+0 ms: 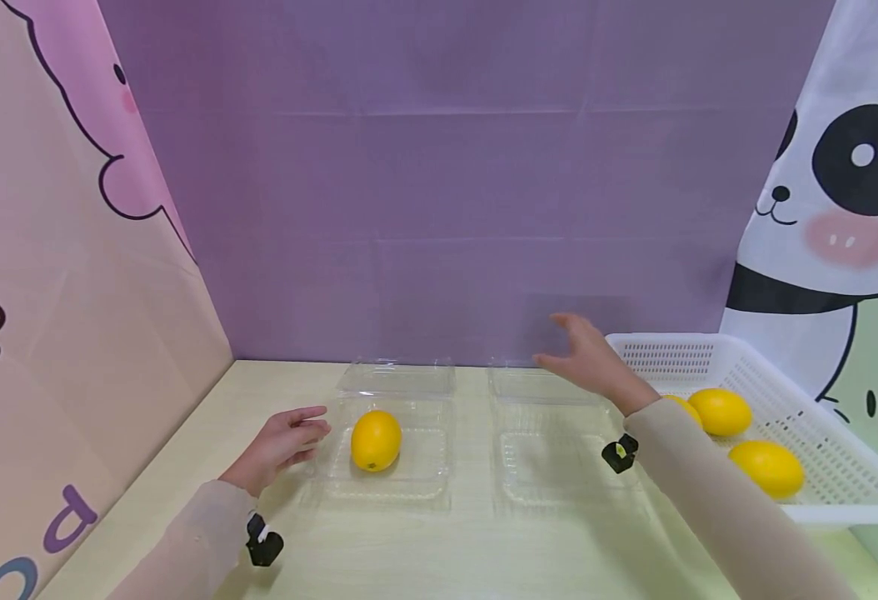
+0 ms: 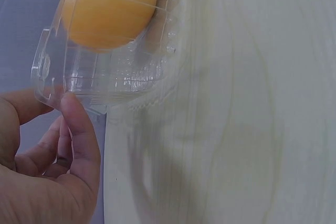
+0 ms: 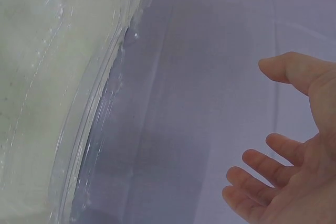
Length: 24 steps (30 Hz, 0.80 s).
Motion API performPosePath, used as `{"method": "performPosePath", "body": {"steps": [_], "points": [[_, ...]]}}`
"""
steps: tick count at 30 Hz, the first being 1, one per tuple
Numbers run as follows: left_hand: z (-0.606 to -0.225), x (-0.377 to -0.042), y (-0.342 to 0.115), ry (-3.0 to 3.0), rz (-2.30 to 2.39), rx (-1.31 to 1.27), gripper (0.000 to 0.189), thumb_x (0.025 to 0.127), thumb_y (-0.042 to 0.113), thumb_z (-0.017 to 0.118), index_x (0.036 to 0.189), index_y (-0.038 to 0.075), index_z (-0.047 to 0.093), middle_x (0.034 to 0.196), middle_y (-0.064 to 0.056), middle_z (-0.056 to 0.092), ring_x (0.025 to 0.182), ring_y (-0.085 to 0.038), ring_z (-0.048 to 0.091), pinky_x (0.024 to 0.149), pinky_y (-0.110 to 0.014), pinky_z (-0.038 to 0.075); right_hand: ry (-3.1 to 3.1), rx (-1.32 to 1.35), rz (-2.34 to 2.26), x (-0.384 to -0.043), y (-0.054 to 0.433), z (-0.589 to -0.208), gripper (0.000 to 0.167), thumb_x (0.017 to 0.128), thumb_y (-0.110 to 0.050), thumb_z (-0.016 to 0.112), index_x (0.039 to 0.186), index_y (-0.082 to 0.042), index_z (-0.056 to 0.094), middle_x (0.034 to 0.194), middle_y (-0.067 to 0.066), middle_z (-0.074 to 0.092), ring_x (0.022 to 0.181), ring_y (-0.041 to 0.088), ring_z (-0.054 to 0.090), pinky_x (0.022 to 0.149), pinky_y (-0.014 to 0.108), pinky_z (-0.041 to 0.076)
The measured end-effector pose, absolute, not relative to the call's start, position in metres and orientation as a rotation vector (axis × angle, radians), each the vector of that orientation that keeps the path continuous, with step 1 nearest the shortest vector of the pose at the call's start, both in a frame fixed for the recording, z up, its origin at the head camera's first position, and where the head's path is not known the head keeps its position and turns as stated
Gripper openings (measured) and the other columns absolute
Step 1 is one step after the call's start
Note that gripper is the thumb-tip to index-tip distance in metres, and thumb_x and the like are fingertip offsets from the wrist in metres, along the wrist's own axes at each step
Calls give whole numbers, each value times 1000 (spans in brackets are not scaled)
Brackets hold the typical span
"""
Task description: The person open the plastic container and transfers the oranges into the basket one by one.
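My left hand [image 1: 283, 445] is at the left side of a clear plastic clamshell box [image 1: 424, 487]. In the left wrist view, the thumb and forefinger pinch the corner of that box's rim [image 2: 47, 80]. Inside the box sits one rounded yellow-orange fruit [image 1: 376, 441] with a small green stem end. A second clear clamshell box [image 1: 540, 467] stands to the right with its lid raised at the back and no fruit in it. Above its back part my right hand [image 1: 587, 358] is held in the air, thumb and fingers spread apart and holding nothing.
A white perforated basket [image 1: 851, 446] on the right holds several yellow fruits [image 1: 769, 468], partly hidden by my right forearm. A purple cloth [image 1: 439, 208] hangs behind the pale wooden table [image 1: 409, 554]. Printed cloths flank both sides.
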<state>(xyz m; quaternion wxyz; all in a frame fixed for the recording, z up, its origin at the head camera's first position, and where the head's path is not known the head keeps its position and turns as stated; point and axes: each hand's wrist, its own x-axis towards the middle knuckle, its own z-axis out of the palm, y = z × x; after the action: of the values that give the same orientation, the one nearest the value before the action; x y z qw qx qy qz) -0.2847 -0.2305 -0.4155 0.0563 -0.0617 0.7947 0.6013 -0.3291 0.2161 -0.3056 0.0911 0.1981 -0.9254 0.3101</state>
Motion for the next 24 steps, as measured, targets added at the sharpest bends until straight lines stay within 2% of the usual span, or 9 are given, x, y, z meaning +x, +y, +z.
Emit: {"method": "performPosePath", "body": {"steps": [24], "points": [[-417, -287, -230, 2426, 1802, -170, 55, 100, 16, 60, 148, -4, 41, 135, -24, 56, 116, -36, 56, 89, -36, 55, -2750, 657, 952, -322, 174, -319, 81, 91, -32, 73, 152, 3, 33, 153, 22, 38, 142, 39, 33, 111, 58, 32]]}}
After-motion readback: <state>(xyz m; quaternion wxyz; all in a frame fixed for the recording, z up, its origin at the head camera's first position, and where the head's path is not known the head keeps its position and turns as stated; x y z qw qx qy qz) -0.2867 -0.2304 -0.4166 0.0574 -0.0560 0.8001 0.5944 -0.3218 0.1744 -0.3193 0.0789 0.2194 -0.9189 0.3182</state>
